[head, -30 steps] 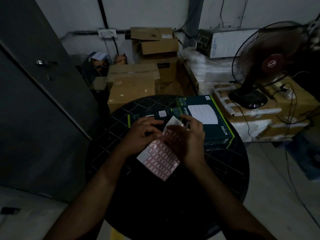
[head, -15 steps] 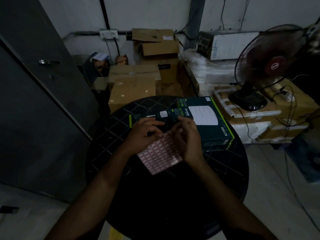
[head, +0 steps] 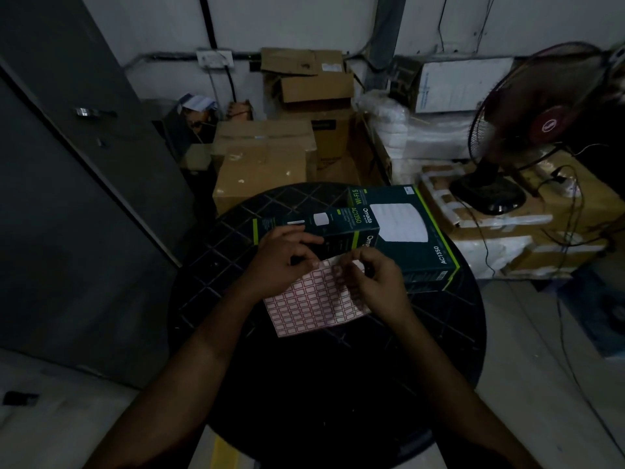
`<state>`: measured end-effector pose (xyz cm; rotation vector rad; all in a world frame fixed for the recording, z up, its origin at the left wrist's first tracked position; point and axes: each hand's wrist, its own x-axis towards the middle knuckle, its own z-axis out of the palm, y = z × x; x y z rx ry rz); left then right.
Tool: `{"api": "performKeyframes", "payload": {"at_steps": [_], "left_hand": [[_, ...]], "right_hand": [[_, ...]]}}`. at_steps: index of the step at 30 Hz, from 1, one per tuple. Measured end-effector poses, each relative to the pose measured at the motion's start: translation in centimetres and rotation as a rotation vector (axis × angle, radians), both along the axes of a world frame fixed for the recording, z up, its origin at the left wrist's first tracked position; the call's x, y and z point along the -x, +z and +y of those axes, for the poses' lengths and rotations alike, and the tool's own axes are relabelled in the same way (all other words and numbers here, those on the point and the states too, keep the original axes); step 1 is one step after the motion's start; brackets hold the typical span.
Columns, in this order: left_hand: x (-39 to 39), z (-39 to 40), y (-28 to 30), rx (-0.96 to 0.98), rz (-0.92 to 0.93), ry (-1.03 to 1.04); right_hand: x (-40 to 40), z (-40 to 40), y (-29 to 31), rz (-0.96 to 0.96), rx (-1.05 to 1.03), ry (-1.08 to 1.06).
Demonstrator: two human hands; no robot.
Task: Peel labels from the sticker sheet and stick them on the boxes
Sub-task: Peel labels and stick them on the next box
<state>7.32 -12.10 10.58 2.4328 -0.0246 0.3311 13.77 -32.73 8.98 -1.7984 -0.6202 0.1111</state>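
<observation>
Sheet flat on worktop, long axis left-right, rotated since earlier, my left grip pinching its far edge, my right grip pinching a label, boxes beyond.

Both hands at the sticker sheet on the round counter
Left hand pinches its far edge, right hand curls over it (fingertips blurred); two dark boxes lie just beyond
</observation>
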Motion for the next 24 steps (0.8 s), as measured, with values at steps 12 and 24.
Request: {"api": "performKeyframes", "payload": {"at_steps": [12,24], "left_hand": [[0.0,-0.1,-0.3,-0.012,-0.001,0.013],[-0.1,0.1,0.0,0.023,0.015,0.028]], "right_hand": [[0.1,1.6,-0.3,-0.244,0.188,-0.034],[-0.3,0.5,-0.2,0.011,0.091,0.082]]}}
